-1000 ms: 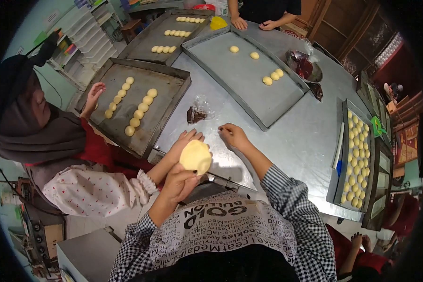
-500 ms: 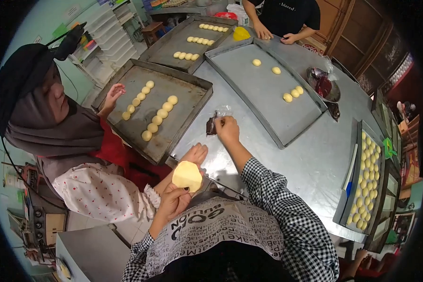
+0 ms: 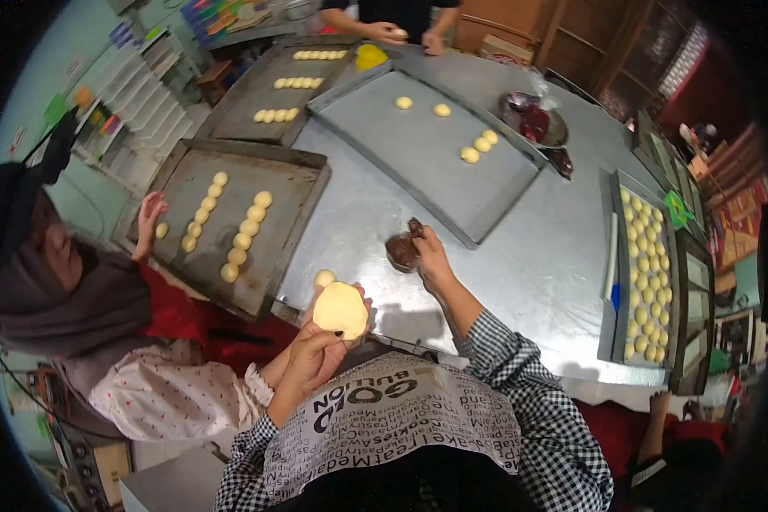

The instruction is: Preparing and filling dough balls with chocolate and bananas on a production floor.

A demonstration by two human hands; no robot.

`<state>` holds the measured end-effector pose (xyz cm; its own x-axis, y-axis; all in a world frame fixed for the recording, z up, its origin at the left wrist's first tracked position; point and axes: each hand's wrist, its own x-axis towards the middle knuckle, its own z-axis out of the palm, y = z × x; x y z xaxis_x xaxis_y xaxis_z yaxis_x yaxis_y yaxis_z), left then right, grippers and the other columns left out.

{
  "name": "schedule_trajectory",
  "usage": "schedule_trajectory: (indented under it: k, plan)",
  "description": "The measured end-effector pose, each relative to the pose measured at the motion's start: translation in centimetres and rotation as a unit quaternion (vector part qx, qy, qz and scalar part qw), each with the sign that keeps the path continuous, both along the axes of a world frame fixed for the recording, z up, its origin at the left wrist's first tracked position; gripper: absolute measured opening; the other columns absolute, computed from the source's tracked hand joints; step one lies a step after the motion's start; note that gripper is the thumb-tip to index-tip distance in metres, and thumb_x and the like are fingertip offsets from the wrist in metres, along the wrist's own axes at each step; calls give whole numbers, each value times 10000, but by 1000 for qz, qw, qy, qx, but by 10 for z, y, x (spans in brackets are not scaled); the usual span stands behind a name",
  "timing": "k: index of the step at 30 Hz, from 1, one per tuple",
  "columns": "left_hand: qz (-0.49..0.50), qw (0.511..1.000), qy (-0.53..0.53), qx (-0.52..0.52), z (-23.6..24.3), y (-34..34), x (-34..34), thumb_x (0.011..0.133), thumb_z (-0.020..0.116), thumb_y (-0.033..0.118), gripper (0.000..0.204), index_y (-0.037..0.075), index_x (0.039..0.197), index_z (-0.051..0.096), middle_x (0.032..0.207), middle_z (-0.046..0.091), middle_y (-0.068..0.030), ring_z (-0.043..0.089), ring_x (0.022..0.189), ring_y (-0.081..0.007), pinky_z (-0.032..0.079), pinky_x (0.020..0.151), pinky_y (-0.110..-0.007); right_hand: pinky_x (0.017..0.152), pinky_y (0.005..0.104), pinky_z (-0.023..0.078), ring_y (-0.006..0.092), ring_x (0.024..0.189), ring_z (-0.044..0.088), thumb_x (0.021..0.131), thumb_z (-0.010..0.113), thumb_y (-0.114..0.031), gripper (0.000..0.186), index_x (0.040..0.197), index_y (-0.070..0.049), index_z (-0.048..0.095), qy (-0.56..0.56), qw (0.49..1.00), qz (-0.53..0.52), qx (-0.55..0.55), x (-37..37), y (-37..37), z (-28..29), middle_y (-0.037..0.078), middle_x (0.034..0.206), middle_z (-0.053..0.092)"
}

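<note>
My left hand [image 3: 320, 358] grips a flattened disc of pale dough [image 3: 340, 309], held above the table's front edge. Just behind the disc, a co-worker's hand is partly hidden, with a small dough ball [image 3: 324, 278] at its fingers. My right hand [image 3: 431, 256] holds a clear plastic bag of dark brown filling [image 3: 402, 251] by its twisted top, over the steel table [image 3: 538, 264]. A tray [image 3: 286, 192] with rows of dough balls lies to the left, and a larger tray [image 3: 435, 188] with a few balls lies beyond my right hand.
Another filled tray [image 3: 256, 94] stands at the back left, a yellow object [image 3: 370, 57] beside it. A metal bowl [image 3: 555, 128] holds red-brown material. A tray packed with balls [image 3: 644, 273] lies right. Co-workers stand at left [image 3: 77, 299], back [image 3: 388, 21] and lower right [image 3: 657, 427].
My right hand moved forward to the bag of filling and now grips it, lifted and turned. The back co-worker now holds something small and pale. A dough ball now shows behind my disc.
</note>
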<state>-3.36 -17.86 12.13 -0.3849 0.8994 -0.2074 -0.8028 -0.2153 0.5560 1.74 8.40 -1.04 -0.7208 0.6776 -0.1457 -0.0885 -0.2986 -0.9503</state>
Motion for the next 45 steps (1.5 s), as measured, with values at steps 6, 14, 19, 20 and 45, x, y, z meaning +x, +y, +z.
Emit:
schedule_trajectory:
  k: [6, 14, 19, 20, 45]
  plan:
    - [-51, 998, 11, 38, 11, 40, 17, 743, 394, -129, 684, 5, 1406, 291, 1436, 328, -198, 340, 1327, -341, 318, 1091, -474, 807, 398, 515, 237, 898, 618, 923, 446, -169, 318, 1225, -73, 471, 119, 932, -43, -340, 139, 2, 62, 111, 1057, 608]
    - [-144, 988, -5, 56, 9, 98, 51, 745, 393, -120, 689, -27, 1411, 243, 1445, 305, -213, 342, 1324, -348, 334, 1083, -472, 847, 333, 519, 218, 946, 621, 831, 587, -77, 469, 1278, -5, 465, 134, 952, -76, -265, 250, -4, 63, 121, 1099, 594]
    - [-166, 984, 1, 66, 8, 123, 69, 756, 396, -103, 685, -11, 1416, 238, 1451, 298, -211, 340, 1327, -341, 352, 1070, -468, 819, 285, 521, 168, 910, 617, 770, 628, -13, 468, 1224, -11, 514, 78, 979, -49, -181, 289, -3, 84, 78, 1043, 602]
    - [-168, 983, 6, 71, 7, 128, 71, 759, 396, -99, 684, -6, 1418, 236, 1453, 295, -209, 338, 1329, -338, 356, 1067, -466, 801, 292, 526, 167, 903, 620, 773, 633, 4, 454, 1213, -31, 526, 62, 986, -36, -151, 293, -4, 92, 66, 1015, 607]
    - [-42, 997, -44, 40, -25, 146, 84, 812, 403, -66, 579, 7, 1378, 304, 1386, 400, -169, 407, 1281, -307, 369, 1060, -464, 843, 339, 521, 227, 1006, 603, 846, 559, -62, 532, 1348, -24, 388, 125, 975, -69, -171, 227, 7, 96, 113, 1079, 589]
